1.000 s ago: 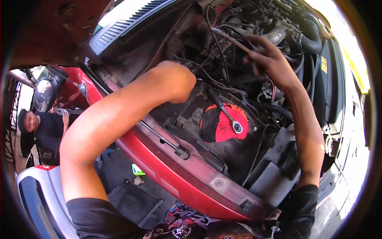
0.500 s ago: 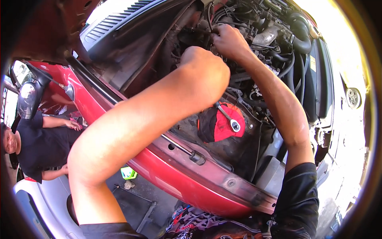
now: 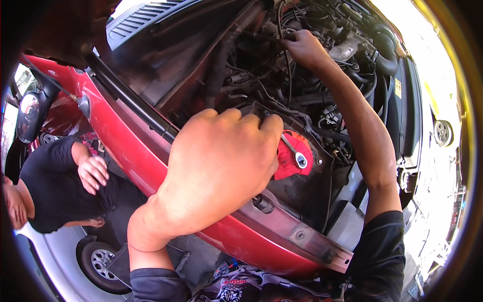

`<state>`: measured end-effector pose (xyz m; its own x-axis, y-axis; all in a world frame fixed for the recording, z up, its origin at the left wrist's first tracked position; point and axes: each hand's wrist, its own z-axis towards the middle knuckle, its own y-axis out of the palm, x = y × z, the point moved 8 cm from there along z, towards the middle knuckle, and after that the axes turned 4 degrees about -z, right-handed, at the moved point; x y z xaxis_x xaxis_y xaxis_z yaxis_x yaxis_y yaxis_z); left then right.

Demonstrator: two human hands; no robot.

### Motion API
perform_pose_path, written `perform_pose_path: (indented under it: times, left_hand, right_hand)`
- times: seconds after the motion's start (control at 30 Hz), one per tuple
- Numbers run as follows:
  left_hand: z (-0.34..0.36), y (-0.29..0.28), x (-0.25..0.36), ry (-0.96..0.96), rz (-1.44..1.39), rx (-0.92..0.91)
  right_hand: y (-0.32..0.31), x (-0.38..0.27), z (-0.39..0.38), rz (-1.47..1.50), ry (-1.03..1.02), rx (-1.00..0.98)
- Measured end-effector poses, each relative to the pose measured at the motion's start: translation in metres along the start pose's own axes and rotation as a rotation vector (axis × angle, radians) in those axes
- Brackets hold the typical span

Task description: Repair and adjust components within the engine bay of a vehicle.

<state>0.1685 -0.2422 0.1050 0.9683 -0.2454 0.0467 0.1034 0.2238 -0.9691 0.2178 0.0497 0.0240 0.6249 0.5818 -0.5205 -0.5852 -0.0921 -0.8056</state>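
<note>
My left hand point(image 3: 221, 156) is in the middle of the view, above the red fender, its back toward me. Its fingers are curled, and whatever they may hold is hidden. Deeper in the engine bay, my right hand point(image 3: 308, 49) is closed near dark hoses point(image 3: 282, 30) at the back of the engine. A dark, bar-like shape ends at its fingertips, but I cannot make out its kind. Just right of my left hand, a ratchet wrench point(image 3: 300, 159) lies on a red cloth item point(image 3: 287, 163), partly hidden by that hand.
A black prop strut point(image 3: 126, 108) runs along the red fender point(image 3: 241, 241). Engine parts and hoses fill the far right of the bay. At the left, a person in dark clothes point(image 3: 60, 186) is beside a silver car with its wheel point(image 3: 103, 264) showing. A side mirror point(image 3: 32, 110) juts out.
My left hand has come back out of the engine bay, toward me and over the fender. My right hand stays at the back of the engine. The other person has raised a hand.
</note>
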Motion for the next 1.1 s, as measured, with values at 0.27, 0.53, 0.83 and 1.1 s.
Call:
perform_pose_path:
  times: [0.27, 0.53, 0.83, 1.1]
  left_hand:
    - [-0.002, 0.006, 0.003, 0.041, -0.033, -0.041]
    - [-0.003, 0.005, 0.0, 0.068, -0.086, 0.028]
    - [0.005, -0.001, -0.001, 0.002, -0.047, 0.07]
    - [0.006, 0.0, -0.001, -0.054, -0.027, 0.083]
  right_hand:
    - [0.015, 0.014, -0.005, 0.216, 0.186, -0.181]
    - [0.021, -0.02, -0.043, -0.505, -0.394, 0.199]
    - [0.03, 0.011, -0.029, 0.254, 0.198, 0.147]
    - [0.059, 0.026, -0.03, 0.512, 0.437, -0.112]
